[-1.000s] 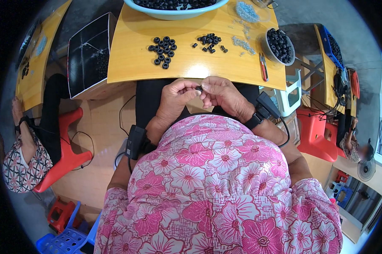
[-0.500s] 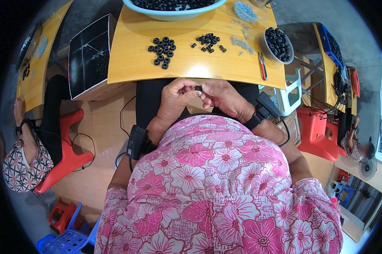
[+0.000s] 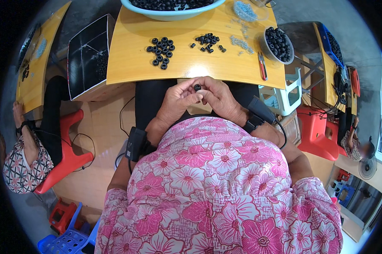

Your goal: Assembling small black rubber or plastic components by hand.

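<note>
Just past the table's front edge, my hands meet over my lap around a small round black part (image 3: pixel 197 87) with a hollow-looking top. My left hand (image 3: pixel 179 98) pinches it from the left, thumb forward. The fingertips of my right hand (image 3: pixel 216 94) close on it from the right. On the wooden table (image 3: pixel 131 63) ahead lie a cluster of black rings (image 3: pixel 158 52) and, to their right, a heap of small black plugs (image 3: pixel 208 40). Small clear pieces (image 3: pixel 241 43) are scattered farther right.
A light blue basin (image 3: pixel 172 15) of black parts stands at the back. At the right are a tub (image 3: pixel 289 61) of black pieces and a red-handled cutting tool (image 3: pixel 263 71). A black-lined box (image 3: pixel 87 55) stands left. Other people (image 3: pixel 28 156) sit at both sides.
The black part has turned, so its round hollow end now faces up. My right fingers have shifted over and around it, and both hands have drawn closer together.
</note>
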A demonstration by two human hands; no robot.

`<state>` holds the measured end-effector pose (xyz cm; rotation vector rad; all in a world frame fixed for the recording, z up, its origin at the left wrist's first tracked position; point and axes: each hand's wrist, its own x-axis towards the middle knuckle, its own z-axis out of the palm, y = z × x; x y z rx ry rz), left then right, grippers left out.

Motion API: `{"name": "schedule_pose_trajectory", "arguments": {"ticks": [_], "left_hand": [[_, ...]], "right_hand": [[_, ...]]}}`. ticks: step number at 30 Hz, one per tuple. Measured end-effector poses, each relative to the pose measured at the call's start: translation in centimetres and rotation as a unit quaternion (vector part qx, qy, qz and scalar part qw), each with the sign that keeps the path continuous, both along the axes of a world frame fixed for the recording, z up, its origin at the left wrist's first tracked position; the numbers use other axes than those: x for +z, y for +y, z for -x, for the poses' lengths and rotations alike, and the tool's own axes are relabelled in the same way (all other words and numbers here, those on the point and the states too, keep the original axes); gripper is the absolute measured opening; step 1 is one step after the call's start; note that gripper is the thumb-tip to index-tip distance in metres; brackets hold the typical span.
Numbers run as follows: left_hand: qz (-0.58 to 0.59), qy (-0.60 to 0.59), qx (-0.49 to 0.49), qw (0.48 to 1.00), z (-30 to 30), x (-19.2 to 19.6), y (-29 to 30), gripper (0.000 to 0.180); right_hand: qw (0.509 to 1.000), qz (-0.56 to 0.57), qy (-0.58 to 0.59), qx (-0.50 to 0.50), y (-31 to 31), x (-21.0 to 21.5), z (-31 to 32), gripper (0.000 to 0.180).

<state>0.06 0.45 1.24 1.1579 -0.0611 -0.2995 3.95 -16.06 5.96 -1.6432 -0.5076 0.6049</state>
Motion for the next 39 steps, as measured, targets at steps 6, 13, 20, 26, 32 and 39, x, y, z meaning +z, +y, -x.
{"name": "schedule_pose_trajectory", "arguments": {"ticks": [6,13,20,26,32,39], "left_hand": [[0.004,0.002,0.022,1.000,-0.1,0.4,-0.3,0.041],[-0.034,0.005,0.013,0.999,-0.3,0.7,0.0,0.046],[-0.005,0.012,0.027,1.000,-0.5,0.7,-0.2,0.040],[-0.020,0.006,0.033,0.999,-0.1,0.5,-0.4,0.039],[0.001,0.018,0.042,0.999,0.2,0.0,-0.8,0.037],[-0.021,0.025,0.035,0.999,0.1,1.4,-0.8,0.036]], "right_hand": [[0.996,0.068,-0.052,0.000,0.1,0.4,-0.2,0.023],[1.000,0.018,0.013,-0.003,0.3,0.5,-0.3,0.021],[0.999,0.026,0.021,-0.001,0.2,-0.2,-0.6,0.019],[1.000,0.021,0.020,-0.009,0.3,-0.2,-0.4,0.018],[1.000,-0.003,0.015,-0.020,0.4,-0.7,0.1,0.020],[0.999,0.041,-0.016,-0.031,0.4,-0.8,-0.1,0.019]]}}
